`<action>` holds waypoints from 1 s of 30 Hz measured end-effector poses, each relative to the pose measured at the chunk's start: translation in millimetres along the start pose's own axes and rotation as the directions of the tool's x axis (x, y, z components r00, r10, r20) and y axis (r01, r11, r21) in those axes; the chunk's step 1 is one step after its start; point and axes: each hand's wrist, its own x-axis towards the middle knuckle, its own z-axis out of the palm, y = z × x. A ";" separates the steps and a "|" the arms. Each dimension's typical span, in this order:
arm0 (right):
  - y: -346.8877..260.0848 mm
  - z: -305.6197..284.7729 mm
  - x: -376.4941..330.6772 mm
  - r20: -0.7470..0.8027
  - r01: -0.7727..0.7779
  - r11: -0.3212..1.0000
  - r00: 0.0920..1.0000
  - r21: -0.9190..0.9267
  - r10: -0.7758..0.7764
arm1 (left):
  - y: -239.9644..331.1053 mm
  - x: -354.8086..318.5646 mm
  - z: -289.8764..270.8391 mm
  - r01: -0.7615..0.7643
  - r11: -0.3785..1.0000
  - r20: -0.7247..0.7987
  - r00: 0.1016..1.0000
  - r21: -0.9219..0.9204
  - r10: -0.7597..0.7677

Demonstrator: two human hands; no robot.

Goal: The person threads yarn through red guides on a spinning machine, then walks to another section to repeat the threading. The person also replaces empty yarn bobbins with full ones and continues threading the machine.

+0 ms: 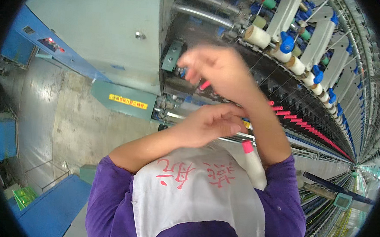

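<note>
My right hand is raised at the front of the spinning frame, its fingers bent and blurred by motion. A pink bobbin tip shows just below those fingers; whether they touch it, I cannot tell. My left hand is lower, in front of my apron and close beside my right forearm. Its fingers are loosely bent, with the thumb apart and nothing visible in them. A white yarn bobbin with a pink top is tilted between my apron and my right arm.
A row of pink-tipped bobbins runs away to the right, below white rollers and blue knobs. A pale machine cabinet stands at left, with a green box bearing a yellow label at its foot. Another machine row lies at lower right.
</note>
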 end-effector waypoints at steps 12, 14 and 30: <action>-142.1 -26.5 -71.1 -0.370 0.379 0.856 0.784 -0.353 -0.499 | 90.6 -62.6 -2.6 -0.292 0.885 0.214 0.950 0.362 0.226; -128.5 -49.5 -42.3 -0.282 -0.037 0.610 0.908 -0.792 -0.310 | 85.1 -51.9 -1.2 -0.073 0.914 0.129 0.991 0.399 0.023; -6.8 -114.3 52.5 -0.351 -0.365 -0.316 0.931 -0.876 -0.102 | 49.1 -32.4 30.5 0.323 0.937 0.264 0.899 0.137 -0.348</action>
